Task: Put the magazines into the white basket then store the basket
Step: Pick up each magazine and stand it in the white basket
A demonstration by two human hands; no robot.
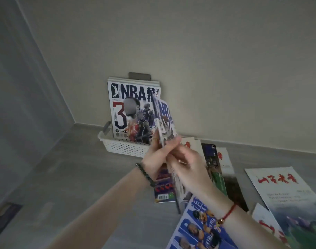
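Several magazines already stand in the white basket [124, 146] at twelve o'clock; your left hand [154, 159] and right hand [187, 168] both grip another magazine [165, 121], while more floor magazines [283, 191] lie at three o'clock.

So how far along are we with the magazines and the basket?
Partly done. A few magazines, an NBA issue in front, already stand upright in the white basket by the wall. Both the left hand and right hand hold another NBA magazine raised near the basket. Left: several magazines on the floor, then storing the basket, which sits on the floor.
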